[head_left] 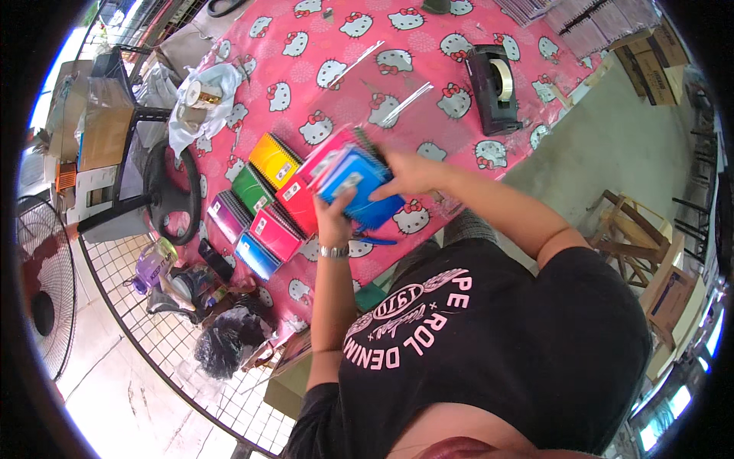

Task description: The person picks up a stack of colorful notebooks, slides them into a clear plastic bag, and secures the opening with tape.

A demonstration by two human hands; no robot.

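Both my hands are wrapped round a small stack of spiral notebooks, with a blue notebook (355, 177) on top and pink ones showing behind it. My left hand (334, 220) grips its lower left side; my right hand (413, 174) clasps the right side. On the table to the left lie more spiral notebooks grouped by colour: yellow (274, 159), green (252, 189), red (298, 205), purple (228, 216), pinkish red (275, 233) and blue (258, 255). Beyond the held stack spreads a clear plastic sheet or bag (413, 107). Below my hands rests a slim blue object (375, 240), partly hidden.
A black tape dispenser (494, 90) stands at the table's right side. White plastic with a gold-coloured roll (203, 96) lies far left. Along the left edge are a black ring-shaped frame (191, 195), a phone (216, 259), a purple bottle (153, 264) and a black plastic bag (232, 340).
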